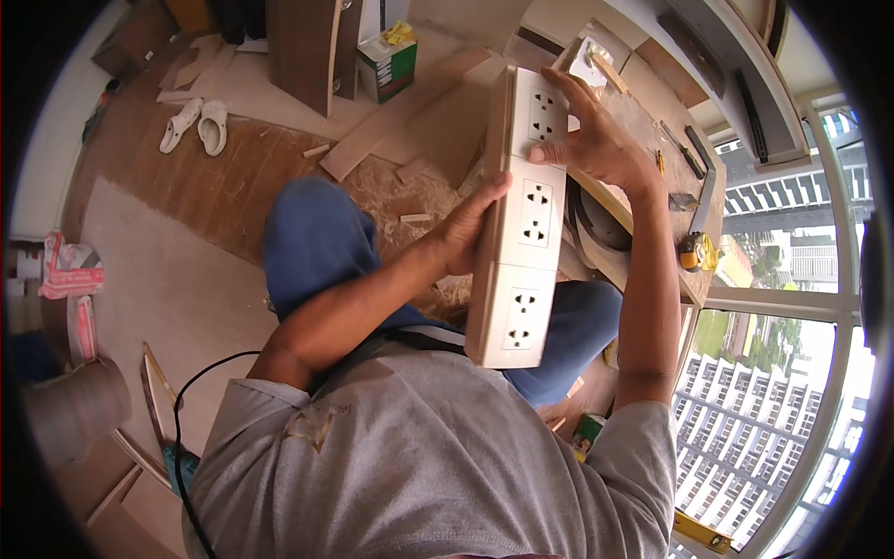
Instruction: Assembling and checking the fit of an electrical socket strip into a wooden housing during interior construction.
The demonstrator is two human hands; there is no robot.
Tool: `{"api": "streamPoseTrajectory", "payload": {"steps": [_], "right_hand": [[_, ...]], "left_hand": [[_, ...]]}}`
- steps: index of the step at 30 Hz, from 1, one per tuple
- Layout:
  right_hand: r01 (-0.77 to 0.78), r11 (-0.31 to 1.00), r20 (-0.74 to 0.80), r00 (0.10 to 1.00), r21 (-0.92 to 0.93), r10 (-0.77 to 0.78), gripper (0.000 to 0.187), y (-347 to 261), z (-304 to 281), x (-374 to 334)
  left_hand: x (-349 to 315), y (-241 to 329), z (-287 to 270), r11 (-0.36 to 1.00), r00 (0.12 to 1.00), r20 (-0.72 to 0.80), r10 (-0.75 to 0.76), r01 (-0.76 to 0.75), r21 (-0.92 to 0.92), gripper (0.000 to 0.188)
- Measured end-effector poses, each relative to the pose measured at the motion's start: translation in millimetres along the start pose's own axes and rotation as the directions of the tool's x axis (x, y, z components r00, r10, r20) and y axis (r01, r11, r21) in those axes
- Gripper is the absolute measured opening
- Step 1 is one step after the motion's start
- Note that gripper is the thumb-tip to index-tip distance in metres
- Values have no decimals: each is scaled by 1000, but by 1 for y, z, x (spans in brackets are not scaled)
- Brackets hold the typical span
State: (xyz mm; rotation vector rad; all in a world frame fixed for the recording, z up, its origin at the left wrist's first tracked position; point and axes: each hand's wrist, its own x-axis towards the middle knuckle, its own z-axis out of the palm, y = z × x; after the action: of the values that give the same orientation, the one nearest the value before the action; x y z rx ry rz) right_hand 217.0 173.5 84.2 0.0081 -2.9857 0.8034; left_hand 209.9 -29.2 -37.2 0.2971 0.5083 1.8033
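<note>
I hold a long wooden panel (486, 279) fitted with three white socket plates (535, 214) in a row, upright above my knees. My left hand (466, 228) grips the panel's left edge at mid-height, thumb on the front. Higher up, my right hand (596, 135) presses on the top socket plate with its fingers spread over it. I wear blue trousers and a grey shirt.
A wooden workbench (652, 121) at the right carries a yellow tape measure (697, 252), a pencil and flat tools. Sawdust and wood offcuts (391, 121) cover the floor, with white sandals (197, 123) and a green box (386, 63) farther off. A black cable (182, 410) runs at the lower left; windows stand at the right.
</note>
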Motion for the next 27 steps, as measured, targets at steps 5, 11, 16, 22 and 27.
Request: {"api": "streamPoseTrajectory", "payload": {"steps": [5, 11, 16, 22, 27], "right_hand": [[-21, 990, -25, 1000, -141, 17, 110, -9, -6, -12], [-22, 996, -87, 996, -81, 15, 98, 0, -2, -33], [-28, 1000, -138, 990, -15, 25, 94, -8, 5, -46], [-17, 1000, -154, 988, 14, 19, 88, 2, 13, -46], [-70, 997, -156, 985, 19, 72, 80, -3, 8, -45]], "left_hand": [[-4, 4, 0, 997, 1000, 9, -4, 3, 83, 99], [-4, -1, -7, 994, 999, -2, -52, 52, 96, 98], [-6, -2, -13, 992, 995, 52, -88, 83, 90, 95], [-1, 6, -3, 990, 999, -50, -4, 11, 141, 90], [8, 9, -2, 968, 997, -42, 67, -55, 244, 76]]}}
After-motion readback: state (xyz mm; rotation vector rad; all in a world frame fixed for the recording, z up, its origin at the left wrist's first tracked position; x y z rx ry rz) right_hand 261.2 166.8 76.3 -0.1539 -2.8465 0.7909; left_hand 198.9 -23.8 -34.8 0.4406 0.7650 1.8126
